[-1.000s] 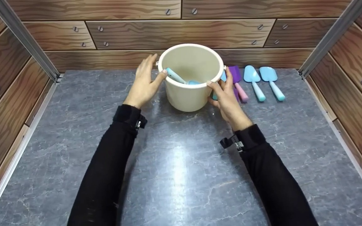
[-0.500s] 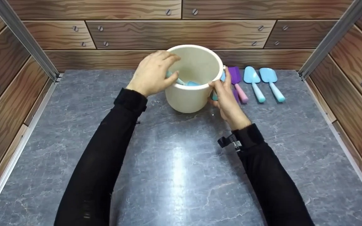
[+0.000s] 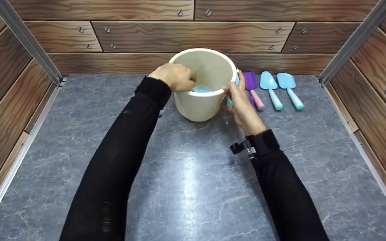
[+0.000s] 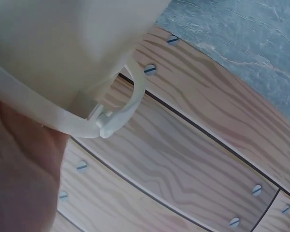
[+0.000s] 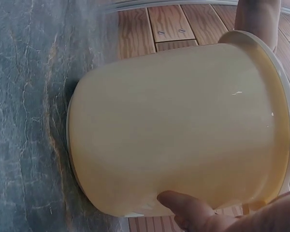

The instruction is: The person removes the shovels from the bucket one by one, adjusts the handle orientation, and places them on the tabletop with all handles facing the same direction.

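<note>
A cream bucket (image 3: 196, 106) stands upright near the back wall. My left hand (image 3: 176, 76) reaches over its left rim with curled fingers, gripping the handle of a toy shovel whose light blue blade (image 3: 204, 90) shows inside; the handle is hidden by the hand. In the left wrist view, the bucket's bail handle (image 4: 130, 101) hangs outside the rim. My right hand (image 3: 243, 107) holds the bucket's right side, thumb at the rim and fingers along the outer wall. One finger of it (image 5: 181, 203) presses the wall in the right wrist view.
Right of the bucket lie two blue toy shovels (image 3: 269, 82) (image 3: 286, 81) and a purple one with a pink handle (image 3: 250, 80). More blue and purple pieces are partly hidden behind my right hand. Wood-patterned walls (image 3: 193, 36) enclose the grey marbled tabletop (image 3: 166, 187).
My left hand has moved right from outside the bucket to over its rim, and its fingers have curled round the toy shovel's handle. The right hand stays on the bucket, which has barely shifted.
</note>
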Action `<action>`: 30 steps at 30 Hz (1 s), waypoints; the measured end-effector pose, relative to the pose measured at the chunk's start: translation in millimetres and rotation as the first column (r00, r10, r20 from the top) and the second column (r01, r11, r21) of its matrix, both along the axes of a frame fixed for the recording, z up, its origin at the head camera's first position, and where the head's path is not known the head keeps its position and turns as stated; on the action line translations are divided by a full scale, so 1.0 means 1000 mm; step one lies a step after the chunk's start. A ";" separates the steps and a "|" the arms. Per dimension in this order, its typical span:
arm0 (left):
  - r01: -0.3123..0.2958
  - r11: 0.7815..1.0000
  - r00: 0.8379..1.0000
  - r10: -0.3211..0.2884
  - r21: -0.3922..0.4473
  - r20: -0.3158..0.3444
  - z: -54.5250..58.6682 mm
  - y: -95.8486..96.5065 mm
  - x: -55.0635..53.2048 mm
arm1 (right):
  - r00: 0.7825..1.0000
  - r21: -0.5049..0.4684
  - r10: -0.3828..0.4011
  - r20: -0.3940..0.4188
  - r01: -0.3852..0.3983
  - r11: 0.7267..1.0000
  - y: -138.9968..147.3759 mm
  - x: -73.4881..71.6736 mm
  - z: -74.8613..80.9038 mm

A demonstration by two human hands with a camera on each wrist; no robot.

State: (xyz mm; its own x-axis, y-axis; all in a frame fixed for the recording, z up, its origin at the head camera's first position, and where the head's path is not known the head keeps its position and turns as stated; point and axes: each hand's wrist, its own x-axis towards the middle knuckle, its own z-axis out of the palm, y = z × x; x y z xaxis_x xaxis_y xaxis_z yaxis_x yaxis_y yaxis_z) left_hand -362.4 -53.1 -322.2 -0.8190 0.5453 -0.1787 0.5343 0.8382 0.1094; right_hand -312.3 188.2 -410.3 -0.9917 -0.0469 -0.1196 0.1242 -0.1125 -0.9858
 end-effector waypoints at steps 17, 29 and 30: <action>-0.196 0.960 0.957 0.232 -0.200 0.173 0.016 0.030 0.001 | 1.000 -0.040 0.022 0.010 -0.021 0.999 0.001 0.000 -0.002; -0.081 0.969 0.989 0.107 -0.234 0.099 -0.050 0.027 -0.082 | 0.999 -0.050 0.042 0.007 -0.042 0.998 0.000 0.001 -0.004; -0.078 0.971 0.991 0.099 -0.224 0.087 -0.048 0.026 -0.078 | 0.999 -0.050 0.043 0.005 -0.043 0.998 0.000 0.001 -0.004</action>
State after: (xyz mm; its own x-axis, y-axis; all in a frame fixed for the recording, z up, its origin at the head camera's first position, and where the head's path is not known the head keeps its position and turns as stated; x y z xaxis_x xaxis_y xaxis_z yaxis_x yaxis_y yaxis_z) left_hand -440.8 -27.0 -369.9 -0.8350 0.4100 -0.3669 0.4529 0.8909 -0.0352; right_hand -311.6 188.2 -414.3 -0.9879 -0.0953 -0.1219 0.1358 -0.1562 -0.9783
